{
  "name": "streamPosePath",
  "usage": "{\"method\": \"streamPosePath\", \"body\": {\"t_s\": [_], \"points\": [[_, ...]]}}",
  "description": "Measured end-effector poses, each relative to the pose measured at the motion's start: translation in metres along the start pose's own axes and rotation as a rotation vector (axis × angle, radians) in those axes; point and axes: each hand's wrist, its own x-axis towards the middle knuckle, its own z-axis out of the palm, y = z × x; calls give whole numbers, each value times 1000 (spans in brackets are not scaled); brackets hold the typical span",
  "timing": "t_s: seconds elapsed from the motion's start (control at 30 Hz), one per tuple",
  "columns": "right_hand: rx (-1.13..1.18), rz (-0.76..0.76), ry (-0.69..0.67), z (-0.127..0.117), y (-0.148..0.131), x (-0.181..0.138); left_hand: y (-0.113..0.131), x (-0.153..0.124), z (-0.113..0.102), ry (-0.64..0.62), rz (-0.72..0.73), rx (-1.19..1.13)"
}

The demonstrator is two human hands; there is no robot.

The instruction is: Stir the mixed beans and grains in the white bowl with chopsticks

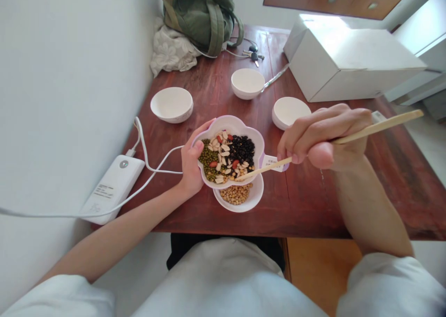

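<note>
Presently, chopstick work inside the flower-shaped tray (228,123) appears in hand. Left hand (192,164) grips the tray's nine o'clock rim; right hand (322,138), at three, clasps the chopsticks (379,127), tips near six. White bowl (257,195) of yellow beans (235,196) lies at six, partly hidden. Next move likely calls for a steady tray and fine tip control.

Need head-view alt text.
Left hand holds a scalloped dish of beans and peanuts partly over a bowl of tan beans; right hand holds chopsticks reaching into the dish. Beyond are three more bowls, a box and a bag.
</note>
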Motion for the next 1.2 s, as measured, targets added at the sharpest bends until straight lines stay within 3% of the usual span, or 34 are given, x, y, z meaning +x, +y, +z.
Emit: {"method": "streamPosePath", "body": {"t_s": [0.67, 0.9, 1.2], "points": [[40, 41, -108, 2, 5, 0, 0, 1, 0, -32, 21, -51], [20, 10, -103, 1, 7, 0, 1, 1, 2, 28, 5, -38], [-47, -10, -142, 0, 8, -3, -2, 2, 2, 12, 31, -56]]}}
